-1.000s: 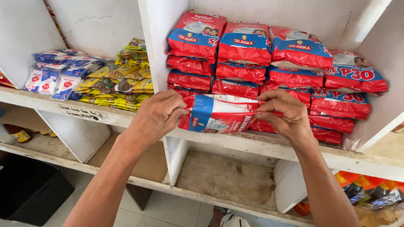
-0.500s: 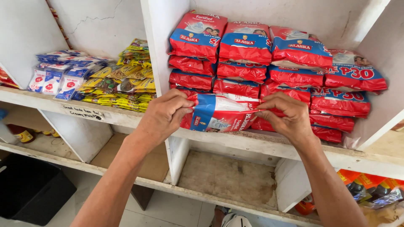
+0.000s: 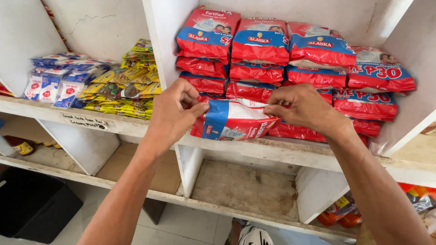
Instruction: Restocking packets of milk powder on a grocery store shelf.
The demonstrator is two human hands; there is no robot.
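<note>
While both hands pinch it | red-and-blue pouch (image 3: 234, 121) lies lengthwise between left hand (image 3: 175, 113) and right hand (image 3: 302, 108) | before red stack (image 3: 290, 59).

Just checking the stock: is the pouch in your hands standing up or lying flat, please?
Standing, tipped on its edge: both hands pinch the pouch top, its base on the shelf.

This is a small shop. White-painted wooden shelving (image 3: 290, 154) is split into open compartments holding stock in bulk: stacks of identical red-and-blue powdered-milk pouches (image 3: 290, 50) at right, piles of small yellow sachets (image 3: 129, 86) and blue-and-white sachets (image 3: 54, 79) at left. A handwritten paper label (image 3: 85, 121) is stuck to the shelf edge below the sachets. More packaged goods (image 3: 340, 213) sit on the lower shelf, near right.
</note>
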